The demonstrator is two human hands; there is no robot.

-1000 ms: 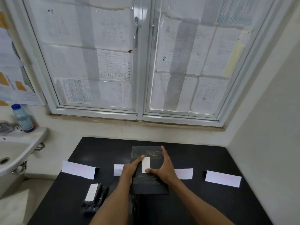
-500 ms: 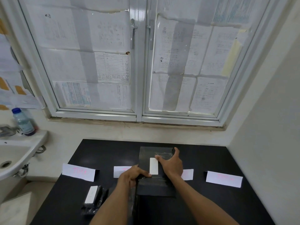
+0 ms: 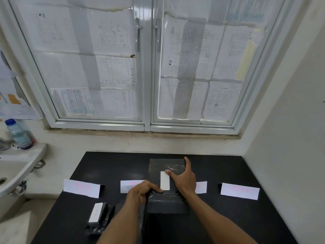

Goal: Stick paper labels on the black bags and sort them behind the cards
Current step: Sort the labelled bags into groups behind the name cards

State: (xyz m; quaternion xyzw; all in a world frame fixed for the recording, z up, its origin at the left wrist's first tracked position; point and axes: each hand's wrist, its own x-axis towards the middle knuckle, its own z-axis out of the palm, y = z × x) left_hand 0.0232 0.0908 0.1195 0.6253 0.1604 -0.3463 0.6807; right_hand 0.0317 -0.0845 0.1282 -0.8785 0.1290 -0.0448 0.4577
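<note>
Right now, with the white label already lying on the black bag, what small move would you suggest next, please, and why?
Probably slide the right hand down the label to press it flat: its fingertips sit only at the label's top edge, while the left hand pins the black bag below it.

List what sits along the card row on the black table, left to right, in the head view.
Leftmost card → second card → left hand → paper label on the black bag → right hand → third card → rightmost card.

Blue-capped bottle point(image 3: 18, 134) on white sink point(image 3: 21, 169), paper-covered window point(image 3: 146, 64), black table point(image 3: 228, 217)
</note>
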